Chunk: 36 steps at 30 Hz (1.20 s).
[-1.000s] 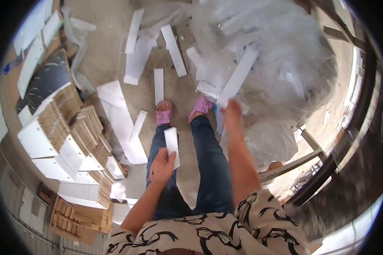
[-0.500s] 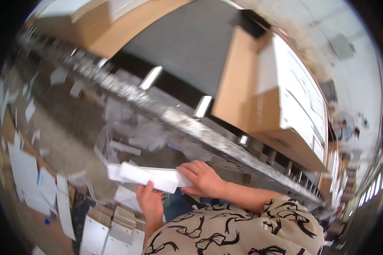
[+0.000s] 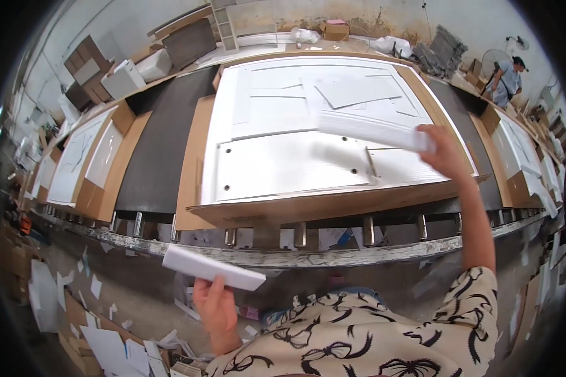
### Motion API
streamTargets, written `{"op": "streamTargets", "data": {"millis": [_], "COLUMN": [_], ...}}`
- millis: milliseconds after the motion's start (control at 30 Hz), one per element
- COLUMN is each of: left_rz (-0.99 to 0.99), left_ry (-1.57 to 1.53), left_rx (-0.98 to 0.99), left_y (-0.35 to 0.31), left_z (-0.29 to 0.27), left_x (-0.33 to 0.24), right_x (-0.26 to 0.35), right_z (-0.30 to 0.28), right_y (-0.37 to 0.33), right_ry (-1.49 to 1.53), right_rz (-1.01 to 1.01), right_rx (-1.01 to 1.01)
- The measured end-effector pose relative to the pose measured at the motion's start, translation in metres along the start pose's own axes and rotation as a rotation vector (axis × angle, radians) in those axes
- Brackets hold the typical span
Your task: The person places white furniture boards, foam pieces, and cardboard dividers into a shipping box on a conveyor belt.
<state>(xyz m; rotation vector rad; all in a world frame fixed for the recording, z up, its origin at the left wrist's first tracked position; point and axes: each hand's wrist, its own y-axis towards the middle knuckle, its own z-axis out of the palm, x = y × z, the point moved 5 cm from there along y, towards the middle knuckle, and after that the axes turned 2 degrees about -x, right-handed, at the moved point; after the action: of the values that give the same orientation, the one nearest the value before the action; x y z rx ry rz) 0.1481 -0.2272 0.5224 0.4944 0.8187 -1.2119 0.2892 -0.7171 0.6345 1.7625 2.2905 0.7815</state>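
My right hand (image 3: 448,154) reaches over a large open carton (image 3: 258,217) and grips one end of a long white foam strip (image 3: 374,132), blurred by motion. Flat white panels (image 3: 277,166) lie inside that carton, several with small dark round fittings. A thin loose white board (image 3: 355,93) rests on the far panels. Nearer my body, my left hand (image 3: 217,308) holds a second white foam strip (image 3: 214,267) between thumb and fingers, in front of the conveyor's edge. The two strips are apart.
The carton sits on a dark conveyor belt (image 3: 163,138) with metal rollers and a worn rail (image 3: 283,256). More cartons with white panels stand left (image 3: 97,157) and right (image 3: 516,151). Scraps of board (image 3: 107,345) litter the lower left floor. A person (image 3: 508,81) stands far right.
My view has turned toward the carton. Both hands were together on the white foam pieces; now the right hand has carried one strip out over the carton, while the left keeps the other.
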Motion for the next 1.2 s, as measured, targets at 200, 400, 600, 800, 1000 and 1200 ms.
{"op": "streamTargets", "data": {"millis": [200,400,600,800,1000,1200], "left_rz": [0.164,-0.048,-0.129,-0.056,0.009,-0.129], "left_ry": [0.411,0.921,1.256,1.340,1.366,1.296], "left_rx": [0.074,0.401,0.505,0.357,0.300,0.272], "left_y": [0.017,0.078,0.126,0.141,0.140,0.142], "left_z": [0.139,0.251,0.282,0.277,0.273,0.261], "left_x": [0.018,0.081,0.169,0.208,0.205,0.203], "right_x": [-0.152,-0.186,-0.186,-0.184,-0.173,-0.108], "right_z": [-0.020,0.026,0.055,0.069,0.071,0.088], "right_y": [0.000,0.016,0.021,0.019,0.011,0.016], "right_ry": [0.086,0.034,0.009,0.042,0.036,-0.003], "right_rz": [0.266,0.281,0.075,0.005,0.066,-0.206], "right_rx": [0.230,0.433,0.440,0.375,0.475,0.393]}}
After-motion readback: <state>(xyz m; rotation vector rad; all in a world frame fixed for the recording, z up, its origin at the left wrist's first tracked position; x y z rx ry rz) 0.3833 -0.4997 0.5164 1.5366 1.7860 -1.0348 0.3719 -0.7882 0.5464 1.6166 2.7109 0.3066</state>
